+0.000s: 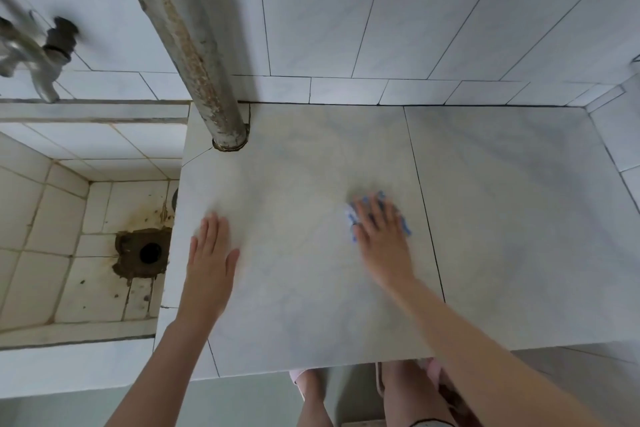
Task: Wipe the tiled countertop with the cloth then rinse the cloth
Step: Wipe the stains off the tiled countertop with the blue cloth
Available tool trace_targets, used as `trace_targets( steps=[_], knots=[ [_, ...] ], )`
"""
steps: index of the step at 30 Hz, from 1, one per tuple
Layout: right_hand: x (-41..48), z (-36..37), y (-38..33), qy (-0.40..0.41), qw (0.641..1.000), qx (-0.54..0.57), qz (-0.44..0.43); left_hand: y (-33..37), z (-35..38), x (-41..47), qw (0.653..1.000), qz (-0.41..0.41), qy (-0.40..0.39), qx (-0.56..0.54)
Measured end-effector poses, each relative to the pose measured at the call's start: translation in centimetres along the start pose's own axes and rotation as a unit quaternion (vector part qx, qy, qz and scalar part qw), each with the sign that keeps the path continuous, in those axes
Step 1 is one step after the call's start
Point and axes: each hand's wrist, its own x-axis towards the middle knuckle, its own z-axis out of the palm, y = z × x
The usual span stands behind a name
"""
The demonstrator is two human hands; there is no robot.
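Both forearms reach over bench point(485, 218) edge. Right hand point(379, 232) lies flat, fingers spread, pressing cloth point(353, 218) onto tile near centre; cloth mostly hidden under palm. Left hand point(211, 253) lies flat w/ fingers together, empty, braced near sink point(45, 218) side. Risk: far corners and area round pipe point(194, 45) get missed; cloth may bunch or slip from under open palm. Rinse at tap point(31, 59) not yet done.

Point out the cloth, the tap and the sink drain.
cloth point(352, 217): head view, white-and-blue edge left of the fingers.
tap point(41, 81): head view, metal spout.
sink drain point(150, 252): head view, dark hole.
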Motion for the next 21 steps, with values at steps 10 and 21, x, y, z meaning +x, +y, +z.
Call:
trace_targets(
  steps=[10, 21],
  knots=[
    [-3.2, -0.3, -10.4, 0.025, 0.986, 0.129, -0.105, -0.8, 0.0, 0.0, 1.000, 0.014, 0.004, -0.018],
    [7.3, -0.5, 0.1, 0.064, 0.996, 0.023, -0.058, -1.3, -0.2, -0.5, 0.998, 0.031, -0.025, 0.047]
  ],
)
